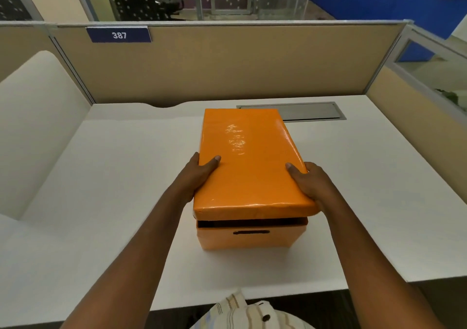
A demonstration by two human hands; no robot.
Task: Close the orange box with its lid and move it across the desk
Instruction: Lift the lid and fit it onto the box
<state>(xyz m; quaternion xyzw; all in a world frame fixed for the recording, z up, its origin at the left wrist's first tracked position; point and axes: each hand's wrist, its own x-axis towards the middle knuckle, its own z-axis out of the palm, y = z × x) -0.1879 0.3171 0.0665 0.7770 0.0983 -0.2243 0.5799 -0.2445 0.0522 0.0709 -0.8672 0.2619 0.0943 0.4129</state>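
An orange box (250,239) with a dark slot handle on its near face stands on the white desk (113,177). Above it I hold the glossy orange lid (249,162), which covers the box from above. A dark gap shows between the lid's near edge and the box rim. My left hand (199,174) grips the lid's left edge, thumb on top. On the opposite side, my right hand (309,181) grips the right edge the same way. The box's inside is hidden.
A grey metal cable hatch (313,110) is set in the desk behind the box. Tan partition walls (227,63) close the back and right; a blue "387" label (118,35) hangs on the back one. A white curved panel (38,126) bounds the left.
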